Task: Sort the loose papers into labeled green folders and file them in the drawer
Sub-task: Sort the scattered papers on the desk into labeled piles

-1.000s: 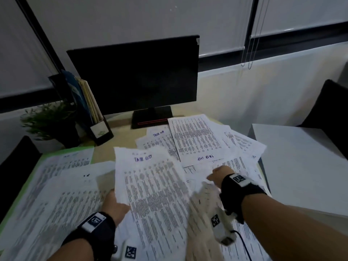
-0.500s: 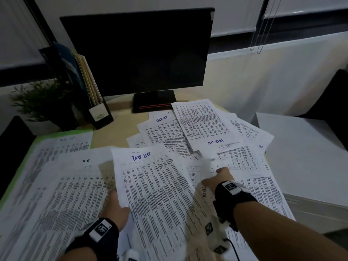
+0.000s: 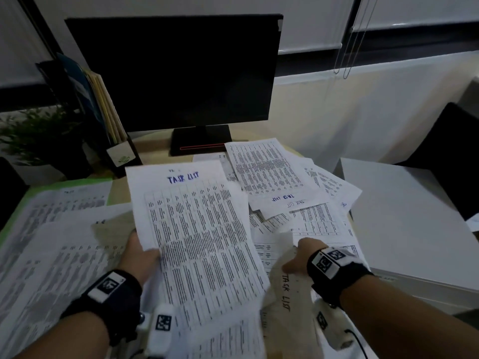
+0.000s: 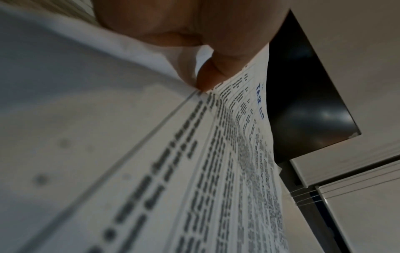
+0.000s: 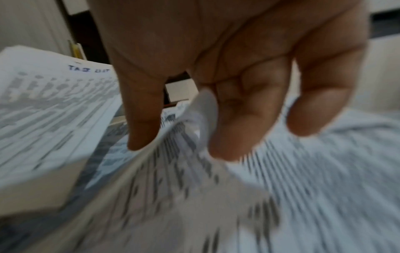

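My left hand [image 3: 140,252] pinches the left edge of a printed sheet headed "TASK LIST" [image 3: 197,229], held up and tilted over the desk; the thumb [image 4: 214,75] presses on that sheet [image 4: 238,154]. My right hand [image 3: 300,255] grips a second sheet [image 3: 287,288], which curls up toward me with its "TASK LIST" heading showing through. Its fingers [image 5: 233,130] wrap the bent paper [image 5: 173,179]. Several more loose printed sheets [image 3: 269,172] lie fanned across the desk. An open green folder [image 3: 51,185] with papers on it lies at the left.
A dark monitor [image 3: 176,71] stands at the back of the desk. A black file holder [image 3: 103,117] with folders and a potted plant [image 3: 33,136] sit at the back left. A white cabinet top [image 3: 404,224] is at the right.
My left hand has raised its sheet higher and more upright. My right hand has drawn its sheet back toward me, curling it upward.
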The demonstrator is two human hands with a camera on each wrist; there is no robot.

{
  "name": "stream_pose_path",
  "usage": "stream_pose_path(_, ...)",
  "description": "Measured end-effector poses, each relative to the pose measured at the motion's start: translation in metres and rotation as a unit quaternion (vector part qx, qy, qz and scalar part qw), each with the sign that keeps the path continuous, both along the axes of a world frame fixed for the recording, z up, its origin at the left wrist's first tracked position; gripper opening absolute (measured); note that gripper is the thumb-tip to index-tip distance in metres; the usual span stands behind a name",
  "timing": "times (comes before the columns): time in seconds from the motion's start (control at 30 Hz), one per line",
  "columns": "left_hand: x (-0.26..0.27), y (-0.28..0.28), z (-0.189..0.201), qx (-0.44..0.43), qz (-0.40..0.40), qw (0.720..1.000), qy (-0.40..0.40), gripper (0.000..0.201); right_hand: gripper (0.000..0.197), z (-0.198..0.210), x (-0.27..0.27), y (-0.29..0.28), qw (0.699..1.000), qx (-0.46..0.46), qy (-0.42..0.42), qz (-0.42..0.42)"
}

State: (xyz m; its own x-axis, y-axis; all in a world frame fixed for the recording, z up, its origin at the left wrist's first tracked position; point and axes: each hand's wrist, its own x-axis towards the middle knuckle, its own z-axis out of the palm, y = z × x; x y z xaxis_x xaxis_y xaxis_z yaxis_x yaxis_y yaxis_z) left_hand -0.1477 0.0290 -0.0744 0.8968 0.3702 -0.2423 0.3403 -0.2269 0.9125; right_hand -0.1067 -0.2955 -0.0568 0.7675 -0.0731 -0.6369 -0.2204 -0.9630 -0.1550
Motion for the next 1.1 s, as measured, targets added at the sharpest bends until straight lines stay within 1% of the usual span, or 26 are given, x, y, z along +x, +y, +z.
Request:
stream_pose_path(0.07,0.022,0.0,-0.002,-0.006,-0.003,1.0,-0.014,0.053,0.04,0.009,0.012,-0.006,0.999,-0.033,-0.01,0.022)
stream_pose_path(0.13,0.042,0.003,-0.019,-0.002,-0.004,1.0,-0.008,0.059,0.041,0.02,0.029,-0.01,0.997,-0.056,-0.041,0.021)
stream_pose_path(0.2,0.056,-0.009,-0.026,0.002,-0.005,1.0,0.016,0.06,0.031,0.029,0.05,-0.019,0.993,-0.06,-0.098,0.001)
stream_pose_path(0.27,0.063,-0.028,-0.031,0.037,-0.003,0.999,0.036,0.048,0.009,0.037,0.069,-0.028,0.986,-0.048,-0.158,-0.007)
stream_pose_path(0.3,0.066,-0.035,-0.036,0.052,0.004,0.998,0.044,0.04,0.008,0.038,0.08,-0.034,0.983,-0.039,-0.178,-0.005)
stream_pose_path(0.37,0.068,-0.049,-0.047,0.065,0.003,0.996,0.053,0.022,0.035,0.03,0.101,-0.042,0.98,-0.036,-0.194,0.01)
stream_pose_path(0.4,0.066,-0.053,-0.051,0.076,0.001,0.995,0.062,0.012,0.044,0.026,0.107,-0.042,0.979,-0.035,-0.197,0.021)
stream_pose_path(0.43,0.066,-0.054,-0.059,0.084,0.007,0.994,0.073,0.009,0.049,0.021,0.113,-0.042,0.979,-0.032,-0.201,0.031)
stream_pose_path(0.5,0.067,-0.054,-0.074,0.103,0.026,0.99,0.092,0.019,0.056,0.004,0.129,-0.044,0.98,-0.035,-0.193,0.026)
stream_pose_path(0.53,0.068,-0.053,-0.079,0.111,0.027,0.988,0.101,0.024,0.059,-0.002,0.135,-0.046,0.982,-0.038,-0.182,0.001)
stream_pose_path(0.63,0.065,-0.051,-0.081,0.119,0.015,0.986,0.113,0.031,0.066,-0.01,0.149,-0.049,0.98,-0.026,-0.156,-0.12)
stream_pose_path(0.7,0.064,-0.05,-0.078,0.117,0.007,0.985,0.125,0.033,0.079,-0.018,0.158,-0.05,0.977,-0.015,-0.139,-0.162)
stream_pose_path(0.77,0.064,-0.05,-0.077,0.116,0.01,0.985,0.128,0.037,0.088,-0.027,0.165,-0.05,0.976,-0.011,-0.132,-0.175)
stream_pose_path(0.83,0.064,-0.052,-0.073,0.117,0.011,0.984,0.132,0.04,0.09,-0.032,0.168,-0.048,0.976,-0.015,-0.133,-0.169)
stream_pose_path(0.9,0.063,-0.053,-0.07,0.11,0.006,0.985,0.131,0.039,0.096,-0.032,0.166,-0.048,0.979,-0.04,-0.136,-0.15)
stream_pose_path(0.97,0.064,-0.052,-0.069,0.107,0.001,0.985,0.134,0.04,0.106,-0.03,0.165,-0.049,0.977,-0.066,-0.135,-0.149)
stream_pose_path(1.0,0.064,-0.052,-0.067,0.106,0.0,0.985,0.138,0.041,0.108,-0.03,0.165,-0.05,0.978,-0.064,-0.126,-0.153)
stream_pose_path(1.1,0.062,-0.056,-0.059,0.106,0.009,0.983,0.147,0.042,0.101,-0.027,0.165,-0.053,0.981,-0.043,-0.103,-0.156)
